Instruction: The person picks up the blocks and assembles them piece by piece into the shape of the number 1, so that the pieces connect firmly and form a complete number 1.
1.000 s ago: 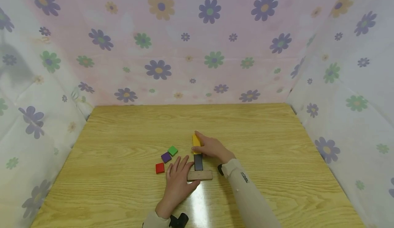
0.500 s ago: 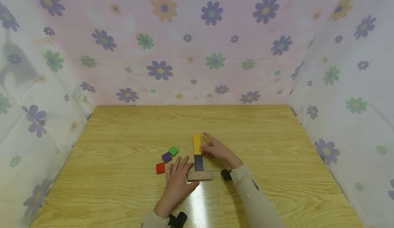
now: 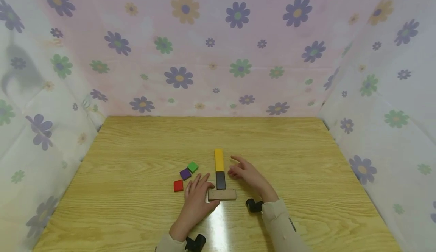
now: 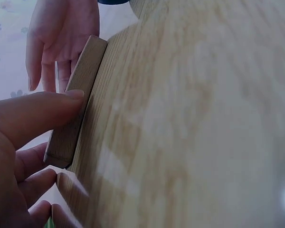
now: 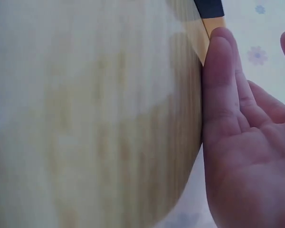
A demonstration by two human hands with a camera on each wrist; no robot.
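Observation:
On the table a plain wooden block [image 3: 222, 195] lies crosswise. A black block [image 3: 220, 180] extends away from its far side, with a yellow block [image 3: 219, 160] end to end beyond that. My left hand [image 3: 196, 203] holds the wooden block by its left end, thumb along the near side and fingers at the far side. In the left wrist view the thumb overlaps the wooden block [image 4: 88, 66]. Right of the yellow and black blocks, my right hand [image 3: 250, 176] is held apart from them, fingers loosely bent and nothing in them.
Left of the row lie a green square block [image 3: 192, 167], a purple one [image 3: 185, 174] and a red one [image 3: 178, 185]. The wood-grain table [image 3: 136, 138] is walled at the back and sides by flowered cloth [image 3: 204, 55].
My right hand has let go of the yellow block and drawn back to the right and toward me. The yellow block stays in line with the black one. My left hand has hardly moved.

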